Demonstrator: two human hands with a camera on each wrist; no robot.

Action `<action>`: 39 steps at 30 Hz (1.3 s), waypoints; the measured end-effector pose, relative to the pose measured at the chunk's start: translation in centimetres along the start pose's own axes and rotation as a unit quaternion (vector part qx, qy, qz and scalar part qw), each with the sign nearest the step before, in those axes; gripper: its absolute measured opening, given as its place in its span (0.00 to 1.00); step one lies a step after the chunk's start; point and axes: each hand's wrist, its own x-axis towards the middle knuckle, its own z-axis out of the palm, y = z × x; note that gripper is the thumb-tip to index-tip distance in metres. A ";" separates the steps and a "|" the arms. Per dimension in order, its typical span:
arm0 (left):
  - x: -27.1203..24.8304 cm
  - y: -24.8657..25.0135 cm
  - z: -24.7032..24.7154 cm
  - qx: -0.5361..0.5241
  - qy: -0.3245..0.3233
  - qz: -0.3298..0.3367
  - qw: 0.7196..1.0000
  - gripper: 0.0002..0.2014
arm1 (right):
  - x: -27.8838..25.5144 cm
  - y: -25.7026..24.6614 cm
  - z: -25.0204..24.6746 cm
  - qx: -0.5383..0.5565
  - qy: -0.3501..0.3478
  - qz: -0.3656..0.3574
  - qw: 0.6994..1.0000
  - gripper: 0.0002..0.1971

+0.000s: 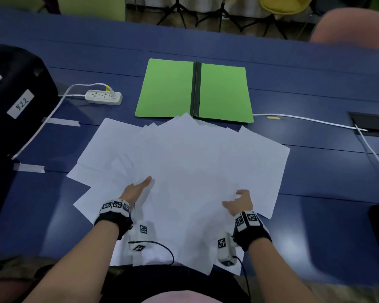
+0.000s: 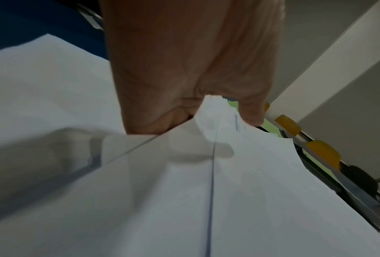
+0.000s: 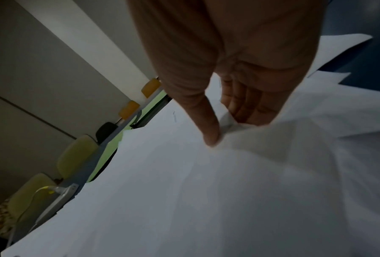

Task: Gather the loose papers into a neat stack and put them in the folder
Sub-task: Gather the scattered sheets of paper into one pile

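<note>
**One view from above, two low over the sheets**

The head view looks forward and down from above the desk (image 1: pixel 315 68), taking in the spread papers (image 1: pixel 184 154) and the open green folder (image 1: pixel 169 88) beyond them. Each wrist view sits very close to the sheets, looking along its hand (image 2: pixel 184 60) toward the far edge. All three share the papers and a sliver of folder.

**Papers fanned, folder open**

White papers (image 1: pixel 184 162) lie fanned and overlapping across the desk's (image 1: pixel 315 182) near half, some overhanging its near edge. The green folder (image 1: pixel 169 88) lies open flat beyond them, black spine at centre, one sheet's corner touching it.
</note>
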 end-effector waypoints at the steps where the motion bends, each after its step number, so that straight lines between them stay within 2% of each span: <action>1: -0.4 0.1 0.2 0.012 0.017 0.005 1.000 0.43 | 0.1 -0.1 -0.1 0.026 0.047 -0.015 0.998 0.27; 2: -0.4 0.0 0.5 0.026 0.028 0.007 0.999 0.36 | 0.1 -0.3 -0.3 0.060 0.092 -0.028 0.993 0.24; 4: -0.1 -0.2 0.7 0.038 0.031 0.009 0.999 0.33 | 0.1 -0.8 -0.4 0.093 0.136 -0.050 0.985 0.19; 5: -0.2 0.1 0.9 0.031 0.023 0.006 0.999 0.36 | 0.3 -1.0 0.0 0.080 0.119 -0.060 0.988 0.18; 7: -0.1 0.2 0.7 0.030 -0.002 0.008 1.000 0.43 | 0.2 -1.4 1.3 0.011 0.033 -0.082 0.996 0.15; 9: 0.2 0.2 0.5 0.037 0.010 0.004 0.999 0.38 | 0.9 -1.3 2.4 -0.026 -0.019 -0.107 0.994 0.15; 11: 0.3 -0.3 0.2 0.024 0.021 0.002 0.999 0.32 | 1.2 0.0 2.1 -0.005 0.029 -0.071 0.997 0.23; 14: -0.3 -0.9 0.4 0.051 0.028 0.012 0.998 0.29 | 2.4 2.5 -1.6 -0.012 0.163 0.069 0.984 0.36; 15: -0.5 -0.9 0.5 0.068 0.038 0.019 0.997 0.27 | 2.7 2.9 -3.0 0.000 0.190 0.107 0.976 0.40; 17: -0.1 -0.9 0.5 0.093 0.049 0.025 0.994 0.23 | 3.4 3.1 -5.0 0.021 0.203 0.125 0.971 0.42; 21: 0.6 -1.1 0.4 0.103 0.057 0.037 0.992 0.21 | 4.0 2.5 -5.4 0.016 0.152 0.079 0.985 0.35; 27: 1.3 -1.3 0.4 0.097 0.061 0.034 0.993 0.21 | 3.9 1.6 -4.3 -0.052 0.144 0.021 0.988 0.17; 30: 1.2 -1.3 0.4 0.096 0.068 0.038 0.992 0.20 | 4.0 0.8 -4.1 -0.057 0.109 0.050 0.991 0.21; 35: 1.0 -1.2 0.4 0.102 0.072 0.029 0.992 0.20 | 3.3 -0.1 -2.1 0.050 0.020 0.034 0.998 0.37; 37: 1.1 -1.1 0.4 0.100 0.068 0.023 0.992 0.20 | 2.6 -0.3 -1.4 0.048 -0.024 0.028 0.998 0.35; 39: 1.1 -1.1 0.3 0.102 0.071 0.020 0.992 0.20 | 2.0 -0.5 -1.5 0.024 -0.032 0.024 0.999 0.28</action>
